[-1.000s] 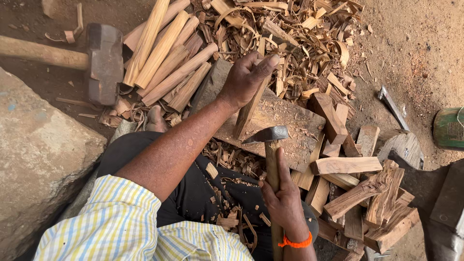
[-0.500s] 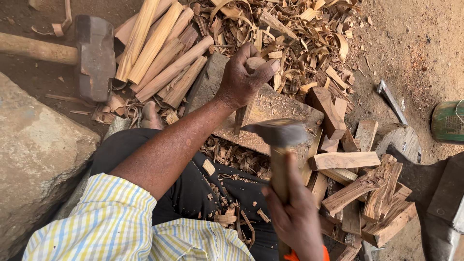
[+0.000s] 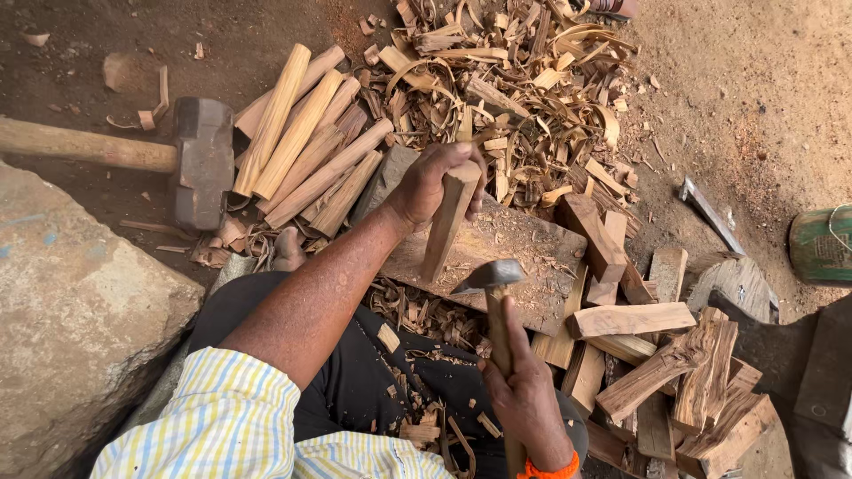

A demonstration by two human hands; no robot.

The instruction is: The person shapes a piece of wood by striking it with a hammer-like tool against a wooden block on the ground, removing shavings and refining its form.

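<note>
Wood billet [image 3: 446, 223] stands tilted on chopping block [image 3: 524, 244], my left hand [image 3: 433, 182] clasping its top; right hand [image 3: 524, 399] grips hatchet [image 3: 490, 279] just right of its foot.

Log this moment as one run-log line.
left hand: holds stick upright on block | right hand: grips adze, blade beside stick | peeled sticks, sledgehammer at left

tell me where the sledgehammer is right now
In the head view the sledgehammer lies on the ground at upper left, its head beside the bundle of peeled sticks, above the big stone.
</note>
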